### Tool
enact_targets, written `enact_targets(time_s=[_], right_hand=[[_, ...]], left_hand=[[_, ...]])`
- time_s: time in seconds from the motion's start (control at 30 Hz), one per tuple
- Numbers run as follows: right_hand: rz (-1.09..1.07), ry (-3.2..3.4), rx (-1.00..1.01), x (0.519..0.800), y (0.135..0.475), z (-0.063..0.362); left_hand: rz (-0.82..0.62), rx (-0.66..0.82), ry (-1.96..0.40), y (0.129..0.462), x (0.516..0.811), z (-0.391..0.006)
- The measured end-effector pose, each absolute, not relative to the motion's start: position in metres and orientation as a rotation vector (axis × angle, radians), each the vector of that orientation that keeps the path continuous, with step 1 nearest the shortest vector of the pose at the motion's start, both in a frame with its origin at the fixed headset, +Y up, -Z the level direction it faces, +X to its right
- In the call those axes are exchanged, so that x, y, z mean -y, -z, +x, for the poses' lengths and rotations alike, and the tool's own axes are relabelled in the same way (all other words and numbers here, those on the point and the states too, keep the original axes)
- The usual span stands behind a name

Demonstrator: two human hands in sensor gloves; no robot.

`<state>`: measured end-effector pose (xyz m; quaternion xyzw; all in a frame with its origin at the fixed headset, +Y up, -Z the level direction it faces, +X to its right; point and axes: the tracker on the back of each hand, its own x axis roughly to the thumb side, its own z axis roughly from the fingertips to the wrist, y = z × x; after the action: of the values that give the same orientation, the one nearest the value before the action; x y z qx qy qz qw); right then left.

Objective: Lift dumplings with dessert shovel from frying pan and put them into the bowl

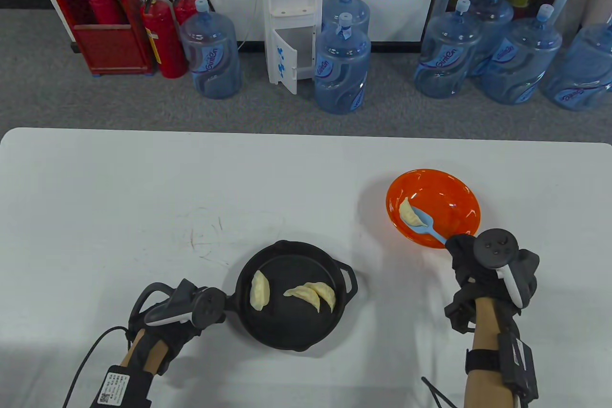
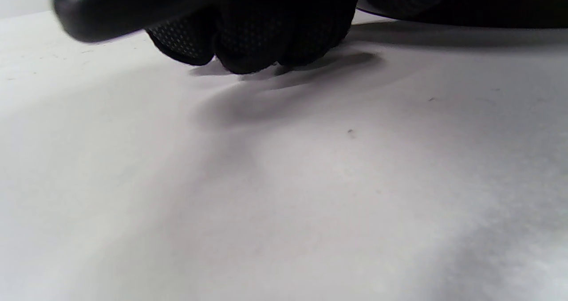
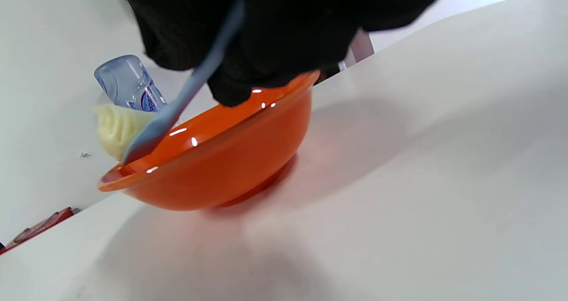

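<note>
One dumpling [image 1: 408, 213] rides the dessert shovel [image 1: 424, 226], pinched by right hand [image 1: 483, 269] fingers, above the bowl [image 1: 461, 195]; next, tip it in. Left hand [image 1: 184, 312] fingers curl round the frying pan [image 1: 291, 331] handle.

Bright even overhead light, soft shadows on table [image 1: 119, 188], wrist views blurred near fingers [image 2: 248, 34]

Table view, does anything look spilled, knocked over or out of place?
Nothing stands out. Three dumplings lie in the frying pan, the orange bowl sits upright, and the fourth dumpling rides on the dessert shovel over the bowl.
</note>
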<state>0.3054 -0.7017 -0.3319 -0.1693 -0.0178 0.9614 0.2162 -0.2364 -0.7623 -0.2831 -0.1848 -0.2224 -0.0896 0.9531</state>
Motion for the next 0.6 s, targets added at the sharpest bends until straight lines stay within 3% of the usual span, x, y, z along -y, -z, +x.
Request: enact_targets(time_s=[0.6], right_hand=[[-0.438, -3.065, 0.049, 0.695, 0.352, 0.278]], left_hand=[[-0.379, 0.452, 0.171, 0.284, 0.763, -0.238]])
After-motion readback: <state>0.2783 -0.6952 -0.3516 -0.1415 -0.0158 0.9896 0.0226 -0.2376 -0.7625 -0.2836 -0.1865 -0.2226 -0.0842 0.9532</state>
